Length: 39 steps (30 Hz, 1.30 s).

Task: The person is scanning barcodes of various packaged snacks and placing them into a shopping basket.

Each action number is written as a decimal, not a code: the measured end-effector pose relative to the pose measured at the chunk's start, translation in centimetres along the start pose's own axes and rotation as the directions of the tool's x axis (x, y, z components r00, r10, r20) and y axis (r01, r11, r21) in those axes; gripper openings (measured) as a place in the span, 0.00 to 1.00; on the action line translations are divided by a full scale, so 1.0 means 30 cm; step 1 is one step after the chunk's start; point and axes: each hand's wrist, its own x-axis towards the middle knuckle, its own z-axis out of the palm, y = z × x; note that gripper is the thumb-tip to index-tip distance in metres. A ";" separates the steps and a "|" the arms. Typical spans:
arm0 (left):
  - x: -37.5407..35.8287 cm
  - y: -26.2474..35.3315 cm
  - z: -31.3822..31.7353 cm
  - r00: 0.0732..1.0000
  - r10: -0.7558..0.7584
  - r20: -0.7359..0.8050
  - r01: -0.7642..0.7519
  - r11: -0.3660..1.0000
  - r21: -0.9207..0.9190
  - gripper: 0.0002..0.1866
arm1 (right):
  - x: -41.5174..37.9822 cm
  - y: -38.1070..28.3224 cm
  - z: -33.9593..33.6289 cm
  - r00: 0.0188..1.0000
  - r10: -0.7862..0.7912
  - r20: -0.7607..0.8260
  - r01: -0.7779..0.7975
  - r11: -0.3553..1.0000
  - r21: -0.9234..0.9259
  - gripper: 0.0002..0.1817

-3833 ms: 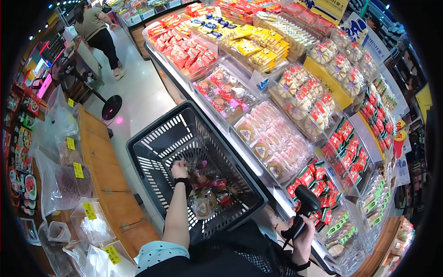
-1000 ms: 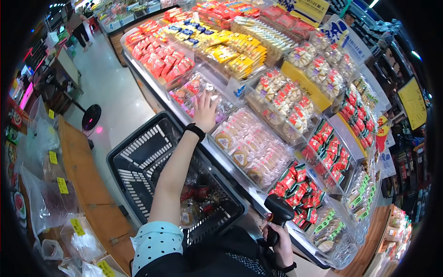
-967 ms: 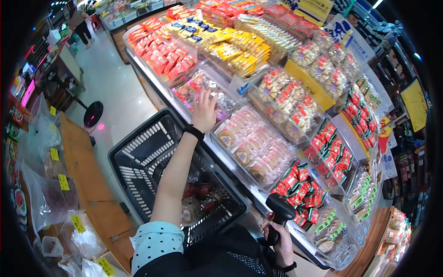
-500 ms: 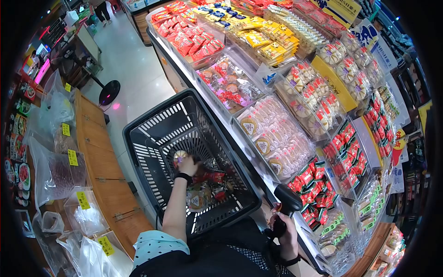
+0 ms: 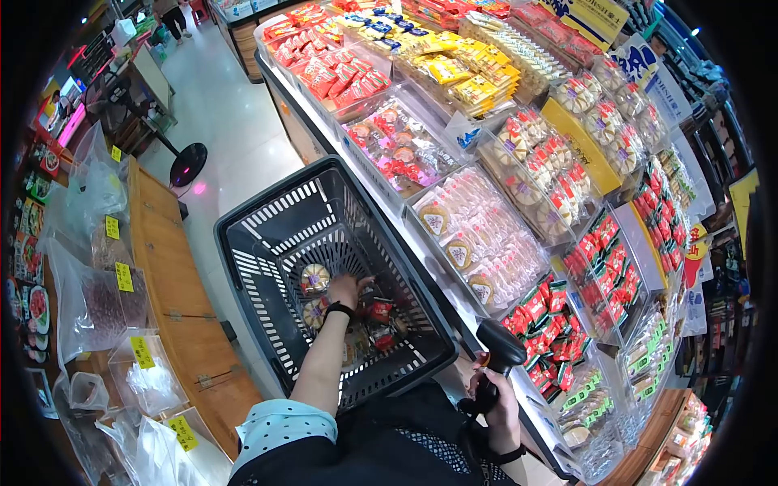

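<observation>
My left hand (image 5: 347, 290) is down inside a black plastic shopping basket (image 5: 328, 174). Its thumb or a finger points out to the right, apart from the rest, and I see nothing held in it. Beside it lie a round packaged pastry (image 5: 315, 278) and a second round pack (image 5: 314, 313), partly behind my wrist. Red-wrapped snack packets (image 5: 379, 311) and clear packets rest at the basket's near right. My right hand (image 5: 500, 405) is wrapped round a black handle (image 5: 489, 393) with a rounded head, outside the basket by the display.
A tiered display holds snacks in clear bins (image 5: 478, 235) along the right. On the left stands a wooden cabinet (image 5: 174, 275) topped with plastic bags and yellow labels. A black fan (image 5: 189, 164) stands in the aisle, and a person (image 5: 172, 16) is farther back.
My left hand has moved right, away from the round pastry at the basket's left side. Both round packs now show there. My right hand keeps its grip on the handle.
</observation>
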 end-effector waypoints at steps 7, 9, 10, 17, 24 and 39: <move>-0.029 -0.126 -0.169 0.792 -0.489 0.364 -0.004 -0.602 -0.798 0.31 | -0.011 0.003 -0.009 0.999 0.014 -0.051 -0.012 0.999 0.045 0.22; -0.014 -0.124 -0.167 0.930 -0.115 -0.348 -0.168 -0.978 -0.124 0.33 | -0.020 0.003 -0.003 1.000 0.023 -0.020 -0.022 0.999 0.042 0.19; -0.025 -0.097 -0.231 0.929 -0.070 -0.365 -0.147 -0.971 -0.187 0.34 | -0.026 0.003 0.001 0.999 0.033 0.011 -0.033 0.999 0.037 0.17; -0.083 0.190 -0.636 0.832 0.109 -0.543 -0.036 -0.968 -0.249 0.34 | -0.040 -0.004 0.053 0.907 0.148 0.395 -0.096 0.984 -0.147 0.20; -0.147 0.304 -0.671 0.817 0.274 -0.507 0.144 -0.949 -0.279 0.35 | -0.058 0.013 0.175 0.879 0.071 0.472 0.048 0.971 -0.234 0.16; -0.015 0.262 -0.668 0.849 0.274 -0.451 0.012 -0.865 -0.502 0.33 | -0.007 -0.036 0.120 0.967 0.107 0.231 -0.056 0.975 -0.217 0.12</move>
